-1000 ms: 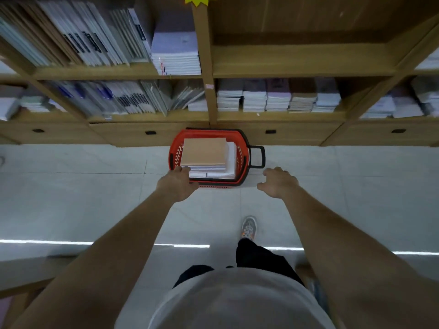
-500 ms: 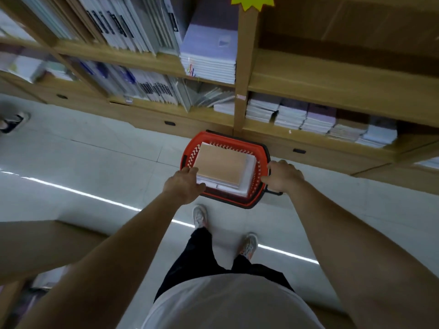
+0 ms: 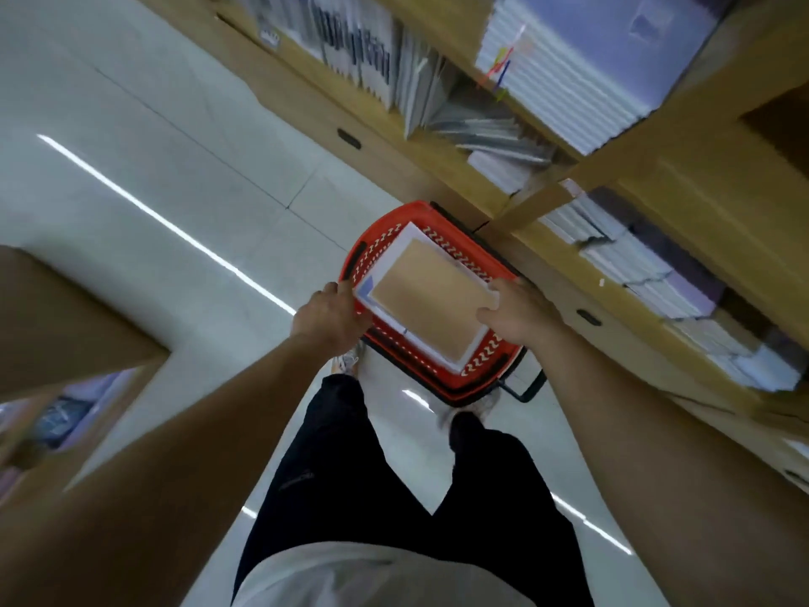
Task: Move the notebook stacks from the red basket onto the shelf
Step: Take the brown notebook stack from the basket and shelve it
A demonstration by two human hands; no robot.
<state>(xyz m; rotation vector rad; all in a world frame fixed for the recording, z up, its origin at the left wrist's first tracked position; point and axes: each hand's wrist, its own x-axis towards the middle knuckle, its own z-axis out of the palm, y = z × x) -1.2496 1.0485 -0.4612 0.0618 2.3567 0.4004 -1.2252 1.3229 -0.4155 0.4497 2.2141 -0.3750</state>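
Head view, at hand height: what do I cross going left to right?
left hand → notebook stack → right hand → drawer handle → shelved notebooks

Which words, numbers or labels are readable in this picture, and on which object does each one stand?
None can be read.
Book spines on the shelf: dark printing, blurred.
White tag on the shelf edge: too small and blurred.
Brown cover atop the notebook stack in the red basket: no text shows.
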